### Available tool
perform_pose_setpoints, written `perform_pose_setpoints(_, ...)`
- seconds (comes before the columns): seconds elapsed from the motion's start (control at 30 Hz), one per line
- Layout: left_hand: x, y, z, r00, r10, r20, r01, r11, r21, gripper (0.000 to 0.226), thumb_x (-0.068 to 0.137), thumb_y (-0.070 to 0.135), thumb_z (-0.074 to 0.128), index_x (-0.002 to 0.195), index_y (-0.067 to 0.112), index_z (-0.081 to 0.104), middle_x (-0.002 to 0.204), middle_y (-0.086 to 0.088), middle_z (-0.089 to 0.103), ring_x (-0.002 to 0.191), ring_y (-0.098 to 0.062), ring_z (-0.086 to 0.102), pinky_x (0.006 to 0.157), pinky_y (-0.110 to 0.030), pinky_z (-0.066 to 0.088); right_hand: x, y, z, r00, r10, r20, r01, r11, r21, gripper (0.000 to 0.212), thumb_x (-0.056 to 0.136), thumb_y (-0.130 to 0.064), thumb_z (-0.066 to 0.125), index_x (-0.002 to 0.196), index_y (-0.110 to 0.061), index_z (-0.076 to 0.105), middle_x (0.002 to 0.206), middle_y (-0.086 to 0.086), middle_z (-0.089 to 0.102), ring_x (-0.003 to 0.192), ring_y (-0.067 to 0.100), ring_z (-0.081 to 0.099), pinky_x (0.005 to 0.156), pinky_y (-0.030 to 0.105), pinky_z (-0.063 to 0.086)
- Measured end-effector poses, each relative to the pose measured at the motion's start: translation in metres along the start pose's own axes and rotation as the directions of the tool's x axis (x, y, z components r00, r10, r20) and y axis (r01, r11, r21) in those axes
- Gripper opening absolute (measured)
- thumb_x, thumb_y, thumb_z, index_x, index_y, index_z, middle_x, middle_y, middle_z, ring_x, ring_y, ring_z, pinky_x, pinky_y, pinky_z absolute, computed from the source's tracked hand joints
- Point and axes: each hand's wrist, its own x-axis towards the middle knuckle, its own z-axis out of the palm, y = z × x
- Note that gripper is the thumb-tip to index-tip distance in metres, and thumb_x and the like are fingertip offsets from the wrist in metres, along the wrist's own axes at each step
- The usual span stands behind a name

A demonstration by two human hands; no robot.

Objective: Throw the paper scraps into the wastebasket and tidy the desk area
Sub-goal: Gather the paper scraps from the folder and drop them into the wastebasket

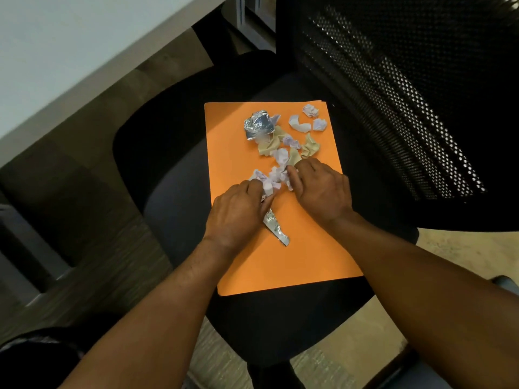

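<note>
An orange sheet [280,262] lies flat on a black office chair seat [174,153]. Several crumpled paper scraps [297,136], white, lilac and beige, are scattered over its upper half, with a crumpled foil ball [258,126] among them. A flat foil strip [276,227] lies below my left hand. My left hand [238,213] and my right hand [323,189] rest palm down on the sheet, fingers curled around a small clump of white scraps [273,178] between them.
The chair's black mesh backrest [393,94] rises to the right. A white desk top [70,51] fills the upper left, with wood-look floor [98,192] beneath. A dark round rim [42,346], possibly a bin, shows at the bottom left corner.
</note>
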Motion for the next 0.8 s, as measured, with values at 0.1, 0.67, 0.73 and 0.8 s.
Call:
perform_pose_setpoints(0.1,-0.002,0.003,-0.005,0.987,-0.061,-0.15,0.043,0.992,-0.118,0.036,0.094,0.038,0.05,0.078,0.006,0.053,0.064,-0.009,0.056,0.051,-0.025,0.051,0.047,-0.028,0.035,0.0,0.001,-0.003,0.997,0.005,-0.078,-0.002,0.999,0.032,0.043,0.1,-0.039,0.036,0.082,-0.009,0.06,0.075,0.01,0.063,0.06,0.032,0.061,0.051,0.03,0.034)
perform_pose_setpoints(0.67,-0.024,-0.007,-0.071,0.797,-0.321,-0.512,0.095,0.904,-0.418,0.046,0.099,0.041,0.044,0.079,0.001,0.058,0.064,-0.006,0.057,0.052,-0.016,0.054,0.044,-0.026,0.04,0.011,-0.054,-0.04,0.936,0.123,-0.33,-0.066,0.982,0.177,0.028,0.096,-0.015,0.047,0.073,-0.003,0.057,0.063,0.013,0.056,0.054,0.015,0.041,0.05,0.027,0.029)
perform_pose_setpoints(0.73,-0.037,-0.022,-0.079,0.768,-0.367,-0.525,0.134,0.894,-0.427,0.043,0.098,0.038,0.047,0.079,0.001,0.057,0.064,-0.003,0.054,0.052,-0.013,0.051,0.044,-0.021,0.038,0.011,-0.077,-0.036,0.933,0.096,-0.346,-0.031,0.982,0.187,0.028,0.097,-0.014,0.046,0.072,-0.003,0.056,0.062,0.012,0.055,0.055,0.013,0.038,0.052,0.026,0.025)
perform_pose_setpoints(0.8,-0.053,-0.037,-0.091,0.72,-0.43,-0.544,0.18,0.874,-0.452,0.044,0.099,0.04,0.046,0.079,0.002,0.057,0.064,0.001,0.05,0.052,-0.009,0.046,0.045,-0.014,0.035,0.01,-0.106,-0.033,0.93,0.05,-0.364,0.03,0.977,0.211,0.027,0.096,-0.01,0.047,0.071,-0.004,0.054,0.06,0.011,0.052,0.055,0.013,0.034,0.054,0.025,0.02)
